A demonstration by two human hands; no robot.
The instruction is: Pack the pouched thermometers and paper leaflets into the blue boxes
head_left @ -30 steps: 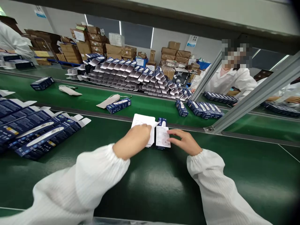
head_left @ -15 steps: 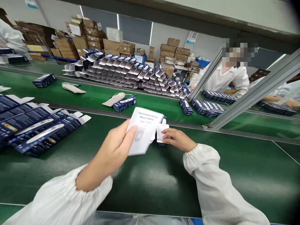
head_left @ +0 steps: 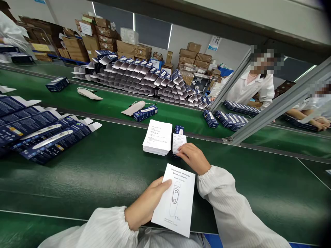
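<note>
At the left, blue thermometer cartons (head_left: 55,137) lie leaning on one another with end flaps open, fanned perhaps so that each can be lifted singly; on the far green belt (head_left: 111,103) a pale drawstring pouch (head_left: 133,107) touches a closed thermometer box (head_left: 145,113); nearer, the left hand (head_left: 148,203) holds a French infrared-thermometer manual (head_left: 178,206), thumb over its left edge and the other fingers hidden beneath, a grip that leaves nearly the whole cover in view; beyond it stands a squared stack of booklets (head_left: 157,136), text side up; just right of that, a printed card (head_left: 179,139) lies over a blue box (head_left: 179,129), which probably raises it within easy reach; the right hand (head_left: 196,159) has its fingers bunched narrow at the card's near right edge, though whether they pinch it I cannot tell; farther right, closed boxes (head_left: 230,120) sit side by side, presumably for tidiness.
</note>
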